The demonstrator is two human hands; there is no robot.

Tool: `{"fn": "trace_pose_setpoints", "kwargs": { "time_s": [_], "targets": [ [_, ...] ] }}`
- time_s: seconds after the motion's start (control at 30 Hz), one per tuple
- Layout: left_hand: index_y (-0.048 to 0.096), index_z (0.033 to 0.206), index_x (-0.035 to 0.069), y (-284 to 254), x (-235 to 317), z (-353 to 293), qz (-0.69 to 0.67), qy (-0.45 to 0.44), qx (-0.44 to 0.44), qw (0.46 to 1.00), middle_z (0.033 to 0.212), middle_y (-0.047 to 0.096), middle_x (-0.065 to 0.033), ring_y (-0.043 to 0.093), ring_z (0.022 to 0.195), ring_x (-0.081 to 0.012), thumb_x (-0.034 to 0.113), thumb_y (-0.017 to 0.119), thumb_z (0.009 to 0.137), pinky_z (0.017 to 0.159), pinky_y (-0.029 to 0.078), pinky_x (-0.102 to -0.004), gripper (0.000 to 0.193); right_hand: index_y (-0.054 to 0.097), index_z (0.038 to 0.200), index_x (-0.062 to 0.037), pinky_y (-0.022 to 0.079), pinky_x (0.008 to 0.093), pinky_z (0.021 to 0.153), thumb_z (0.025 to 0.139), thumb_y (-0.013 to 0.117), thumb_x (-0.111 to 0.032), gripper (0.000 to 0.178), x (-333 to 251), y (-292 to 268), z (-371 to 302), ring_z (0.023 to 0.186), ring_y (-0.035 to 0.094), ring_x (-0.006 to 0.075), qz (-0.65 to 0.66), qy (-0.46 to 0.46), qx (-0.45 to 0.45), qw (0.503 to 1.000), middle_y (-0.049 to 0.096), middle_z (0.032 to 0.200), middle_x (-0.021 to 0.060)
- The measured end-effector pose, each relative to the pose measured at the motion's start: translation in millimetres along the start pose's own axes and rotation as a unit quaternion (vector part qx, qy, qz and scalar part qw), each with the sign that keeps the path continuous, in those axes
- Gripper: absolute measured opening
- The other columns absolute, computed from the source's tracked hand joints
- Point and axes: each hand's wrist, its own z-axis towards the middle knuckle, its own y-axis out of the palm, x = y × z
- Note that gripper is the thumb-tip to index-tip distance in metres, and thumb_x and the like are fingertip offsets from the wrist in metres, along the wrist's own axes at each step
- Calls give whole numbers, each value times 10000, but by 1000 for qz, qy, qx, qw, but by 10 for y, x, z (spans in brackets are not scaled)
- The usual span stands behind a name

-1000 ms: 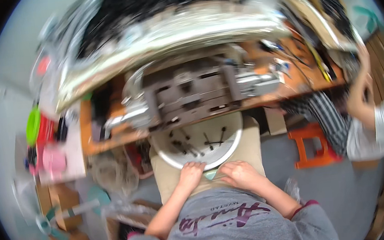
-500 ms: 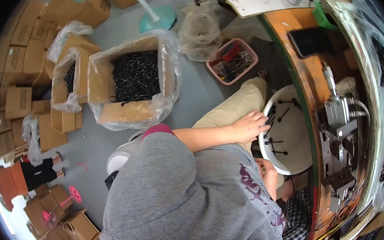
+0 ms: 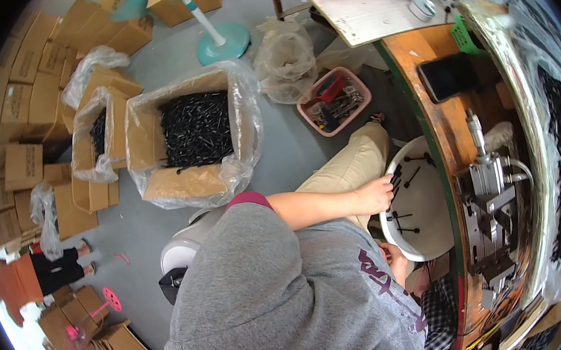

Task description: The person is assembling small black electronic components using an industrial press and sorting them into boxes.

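A white round basin (image 3: 424, 195) stands against the bench edge, holding several thin black rod-like parts (image 3: 407, 223) with thicker ends. My left hand (image 3: 375, 196) is at the basin's left rim, its fingers curled and closed beside a cluster of black parts (image 3: 397, 180). What lies inside its grip is hidden. Lower down, my right hand (image 3: 394, 258) is by the near left side of the basin, with fingers bent together. Its grip is mostly hidden by the basin and the grey sweatshirt (image 3: 252, 299).
A metal fixture (image 3: 490, 182) and a black phone (image 3: 443, 78) sit on the wooden bench. Beyond my knee is a pink tool basket (image 3: 356, 115). A lined carton (image 3: 183, 184) of black parts stands left. Another person (image 3: 20, 277) is at far left.
My left hand's fingers, which lay spread over the basin rim, have curled in. The whole view has shifted, with the surroundings sitting slightly lower. My right hand stays by the basin.
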Motion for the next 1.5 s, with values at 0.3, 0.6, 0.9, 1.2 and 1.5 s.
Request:
{"fn": "trace_pose_setpoints", "kwargs": {
  "time_s": [0.3, 0.6, 0.9, 1.2, 1.5],
  "targets": [
    [689, 965, 100, -145, -125, 212, 8, -10, 9, 1000, 1073, 630, -94, 544, 1147, -268, 225, 646, 712, 1130, 315, -481, 286, 678, 965, -6, 524, 368, 791, 860, 669, -45, 112, 127, 88, -235, 899, 664, 322, 51, -7, 155, 987, 680, 994, 166],
    [465, 1370, 96, -933, -181, -339, -138, -258, -47, 955, 1380, 459, -178, 443, 1290, -361, 327, 760, 789, 1084, 355, -500, 691, 686, 950, -11, 510, 332, 730, 863, 661, -39, 94, 516, 234, -210, 822, 645, 261, 68, 57, 174, 981, 676, 912, 130],
    [438, 1381, 59, -1054, -408, -509, -206, -376, -19, 903, 1360, 474, -180, 516, 1208, -369, 219, 696, 876, 1012, 451, -416, 589, 691, 917, -11, 507, 309, 675, 859, 679, -68, 82, 515, 238, -150, 720, 630, 203, 129, 133, 176, 967, 659, 848, 113],
    [429, 1392, 37, -1001, -304, 69, -165, -198, -142, 956, 1422, 412, -210, 372, 1307, -407, 89, 692, 813, 1106, 307, -473, 638, 678, 890, -16, 537, 381, 747, 830, 662, -65, 79, 459, 300, -321, 813, 652, 307, 189, 171, 294, 921, 649, 886, 142],
    [364, 1449, 23, -948, -561, 87, -316, -213, -211, 900, 1433, 346, -224, 447, 1273, -387, 78, 679, 831, 1032, 432, -446, 696, 609, 1087, -45, 458, 432, 942, 877, 589, -130, 227, 488, 346, -976, 1078, 555, 369, 137, 366, 479, 786, 582, 1139, 171]
  ]
}}
